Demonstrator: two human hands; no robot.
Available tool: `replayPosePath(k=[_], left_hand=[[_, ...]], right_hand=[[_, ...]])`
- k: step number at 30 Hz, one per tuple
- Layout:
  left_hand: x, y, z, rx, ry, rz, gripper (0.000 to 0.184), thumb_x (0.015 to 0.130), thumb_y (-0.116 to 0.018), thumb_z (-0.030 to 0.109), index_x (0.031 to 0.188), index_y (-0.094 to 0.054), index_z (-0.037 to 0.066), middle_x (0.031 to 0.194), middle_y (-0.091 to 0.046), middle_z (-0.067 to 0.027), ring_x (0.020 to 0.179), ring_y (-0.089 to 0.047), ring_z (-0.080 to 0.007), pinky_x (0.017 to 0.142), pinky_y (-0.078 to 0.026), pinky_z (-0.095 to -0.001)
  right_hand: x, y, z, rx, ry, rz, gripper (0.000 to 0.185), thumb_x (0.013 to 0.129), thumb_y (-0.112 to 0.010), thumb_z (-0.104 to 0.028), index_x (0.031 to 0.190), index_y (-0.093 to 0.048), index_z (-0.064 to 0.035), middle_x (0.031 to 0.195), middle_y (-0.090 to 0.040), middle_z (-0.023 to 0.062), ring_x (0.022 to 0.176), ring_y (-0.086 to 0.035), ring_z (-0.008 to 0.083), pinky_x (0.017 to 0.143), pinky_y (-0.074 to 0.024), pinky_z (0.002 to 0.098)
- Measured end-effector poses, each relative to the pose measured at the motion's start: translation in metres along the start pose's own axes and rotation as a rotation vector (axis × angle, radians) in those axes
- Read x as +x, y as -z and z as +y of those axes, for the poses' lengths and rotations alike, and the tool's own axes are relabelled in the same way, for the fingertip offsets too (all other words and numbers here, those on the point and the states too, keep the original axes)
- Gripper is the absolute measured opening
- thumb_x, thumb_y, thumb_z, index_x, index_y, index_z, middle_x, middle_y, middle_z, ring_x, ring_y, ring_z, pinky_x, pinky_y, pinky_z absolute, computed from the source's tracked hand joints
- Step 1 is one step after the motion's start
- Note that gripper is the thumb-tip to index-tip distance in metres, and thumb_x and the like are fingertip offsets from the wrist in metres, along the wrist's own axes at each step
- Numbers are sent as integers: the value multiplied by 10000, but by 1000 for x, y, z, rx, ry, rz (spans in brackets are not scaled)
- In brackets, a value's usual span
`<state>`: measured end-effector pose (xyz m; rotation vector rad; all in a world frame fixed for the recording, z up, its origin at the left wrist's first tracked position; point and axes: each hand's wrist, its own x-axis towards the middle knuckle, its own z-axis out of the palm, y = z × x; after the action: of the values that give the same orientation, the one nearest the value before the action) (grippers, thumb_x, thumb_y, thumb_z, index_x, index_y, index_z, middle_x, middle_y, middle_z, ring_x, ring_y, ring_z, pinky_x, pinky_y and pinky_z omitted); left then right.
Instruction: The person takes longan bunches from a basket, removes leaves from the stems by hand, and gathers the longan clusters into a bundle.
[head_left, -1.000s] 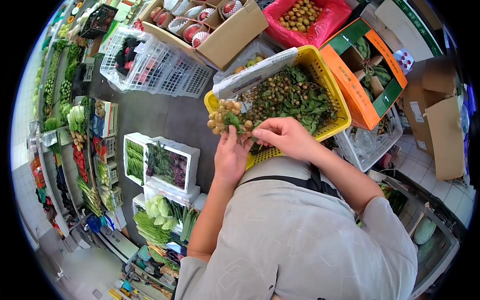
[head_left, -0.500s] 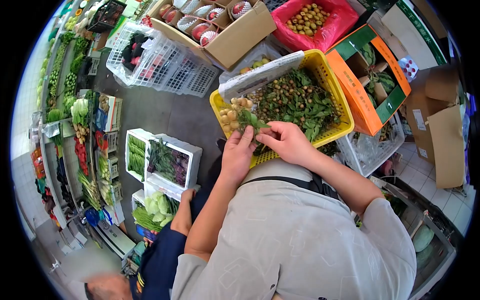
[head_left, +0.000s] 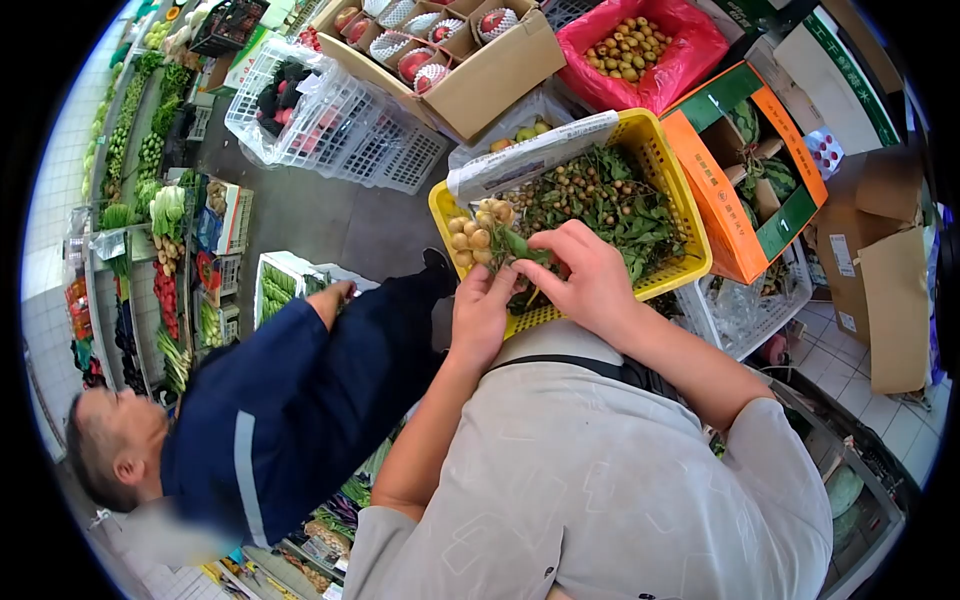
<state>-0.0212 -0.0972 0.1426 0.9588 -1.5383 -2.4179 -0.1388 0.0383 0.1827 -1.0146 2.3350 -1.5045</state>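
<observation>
A bunch of tan, round longans hangs over the near left corner of a yellow plastic basket. My left hand is closed round its stems, just below the fruit. My right hand pinches at a green leaf and stems on the bunch's right side; its fingertips almost meet those of my left hand. Behind my hands, the basket holds many smaller-looking longans with leaves and twigs. A printed paper sheet stands along the basket's far left edge.
At my left, a person in dark blue stands close. An orange box of watermelons touches the basket's right side. Beyond are a pink bag of small brown fruit, a cardboard box of wrapped fruit, and white crates.
The person in dark blue has moved forward on my left, now covering much of the vegetable boxes. My right hand has shifted and bent its fingers more at the bunch; my left keeps its hold.
</observation>
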Motion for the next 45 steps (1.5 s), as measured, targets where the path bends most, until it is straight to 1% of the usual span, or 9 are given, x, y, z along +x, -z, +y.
replayPosePath(k=[10,16,20,23,27,34,38,40,45], left_hand=[[-1,-5,6,-355,85,80,187,1058,-564,188,1149,-615,34,1083,-662,-60,971,-628,-163,881,-524,-329],[-1,3,14,-590,154,173,195,1045,-597,250,1172,-574,103,1028,-637,-19,943,-608,-145,853,-511,-304],[-2,7,12,-576,105,157,178,1048,-591,244,1154,-585,102,1026,-637,-20,937,-610,-143,848,-513,-306],[-2,8,7,-573,68,116,155,1050,-585,225,1134,-598,96,1007,-644,-32,927,-615,-144,842,-512,-306],[-4,5,5,-417,38,110,161,1057,-571,211,1105,-615,63,986,-666,-47,902,-627,-146,841,-514,-311],[-3,1,3,-196,-5,55,200,1070,-547,213,1078,-609,23,977,-662,-59,888,-617,-139,828,-512,-304],[-2,1,1,-202,20,28,222,1080,-525,229,1099,-591,17,982,-642,-56,882,-606,-136,831,-506,-299],[1,2,-1,-275,38,-34,251,1088,-506,261,1137,-574,24,1008,-628,-54,892,-595,-126,834,-499,-286],[-2,-7,10,-240,193,-36,262,1093,-488,298,1121,-557,46,970,-591,-29,892,-570,-121,831,-482,-284]], right_hand=[[-6,-1,8,216,176,-161,187,869,-751,-83,1042,-704,-29,874,-663,108,739,-666,251,638,-533,319],[-5,4,10,363,129,-714,207,889,-724,-143,1065,-690,-39,914,-668,120,824,-674,301,745,-547,399],[-7,7,11,245,-79,-721,246,881,-737,-168,1083,-688,-38,924,-675,117,813,-671,277,744,-545,381],[-12,0,20,7,44,-340,289,877,-738,-215,1079,-690,-14,894,-679,119,783,-678,284,731,-550,373],[-3,5,11,486,-452,-410,353,913,-750,-318,1098,-683,-25,894,-646,72,681,-605,148,659,-510,291],[-9,-7,15,277,-192,-315,186,939,-705,-223,965,-701,-39,831,-624,55,628,-563,146,595,-473,299],[-7,-3,7,352,-437,-408,163,959,-664,-201,970,-695,-42,818,-671,95,664,-634,223,625,-503,344],[-10,-10,12,260,-93,-328,138,986,-620,-157,1025,-676,-37,814,-695,121,718,-675,249,644,-520,363],[-7,-10,11,38,46,-485,165,939,-624,-161,1046,-654,-38,889,-699,185,803,-678,389,705,-547,463]])
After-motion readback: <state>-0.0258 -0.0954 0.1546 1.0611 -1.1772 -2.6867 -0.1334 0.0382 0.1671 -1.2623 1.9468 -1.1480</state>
